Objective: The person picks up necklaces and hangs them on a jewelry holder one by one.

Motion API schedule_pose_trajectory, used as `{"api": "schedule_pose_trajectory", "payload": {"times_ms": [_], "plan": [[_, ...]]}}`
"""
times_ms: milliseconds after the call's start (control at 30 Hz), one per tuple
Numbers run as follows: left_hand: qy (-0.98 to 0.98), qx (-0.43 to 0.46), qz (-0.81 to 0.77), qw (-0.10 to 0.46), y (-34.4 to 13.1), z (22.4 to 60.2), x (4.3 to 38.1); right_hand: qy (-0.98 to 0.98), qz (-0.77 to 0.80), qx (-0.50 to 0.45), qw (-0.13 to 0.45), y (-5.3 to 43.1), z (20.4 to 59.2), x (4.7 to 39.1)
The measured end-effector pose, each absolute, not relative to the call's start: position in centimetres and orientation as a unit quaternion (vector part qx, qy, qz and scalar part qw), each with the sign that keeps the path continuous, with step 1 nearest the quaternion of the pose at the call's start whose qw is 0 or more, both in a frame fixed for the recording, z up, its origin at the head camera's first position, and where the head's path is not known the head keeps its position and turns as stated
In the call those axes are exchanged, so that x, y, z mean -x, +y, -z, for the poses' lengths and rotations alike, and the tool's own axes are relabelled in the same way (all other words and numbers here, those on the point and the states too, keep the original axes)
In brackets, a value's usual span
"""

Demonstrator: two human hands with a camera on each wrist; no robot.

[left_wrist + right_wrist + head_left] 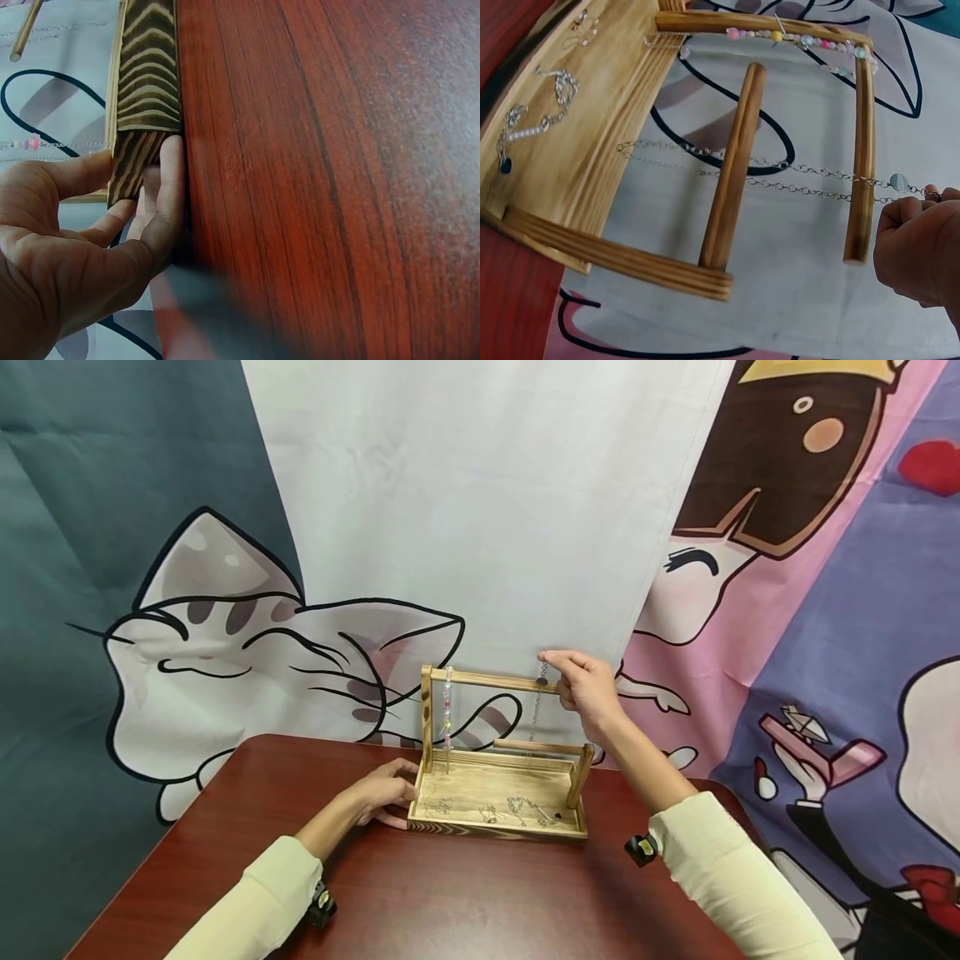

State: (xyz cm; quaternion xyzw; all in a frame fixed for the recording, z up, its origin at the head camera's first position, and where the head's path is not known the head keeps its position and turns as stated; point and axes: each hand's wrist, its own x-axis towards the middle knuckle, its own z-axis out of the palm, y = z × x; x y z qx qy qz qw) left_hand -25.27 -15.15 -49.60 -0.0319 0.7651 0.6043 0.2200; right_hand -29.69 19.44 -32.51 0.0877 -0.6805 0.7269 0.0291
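Note:
A wooden jewelry stand (498, 833) has a shallow tray, a tall upper bar (487, 680) and a shorter lower bar (540, 747). My left hand (378, 793) grips the tray's left front corner, thumb on the rim and fingers along its side in the left wrist view. Above the upper bar, my right hand (591, 693) pinches the top of a silver chain necklace (810, 171). Its two strands run past both bars toward the tray, and a round blue-grey charm (898, 183) sits near my fingers. A colorful beaded necklace (447, 710) hangs at the bar's left end.
Several small chains and jewelry pieces (517, 806) lie in the tray. The stand rests on a reddish-brown table (480, 902). Right behind it hangs a cartoon-printed cloth backdrop (480, 527). The bars' right ends are free, without a post at the upper one.

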Motion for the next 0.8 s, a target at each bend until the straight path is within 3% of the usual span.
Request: {"api": "schedule_pose_trajectory", "payload": {"times_ms": [800], "plan": [[0.769, 0.03, -0.597, 0.228, -15.2, 49.5, 25.4, -0.688, -0.72, -0.093, -0.01, 14.4, 34.6, 29.2]]}}
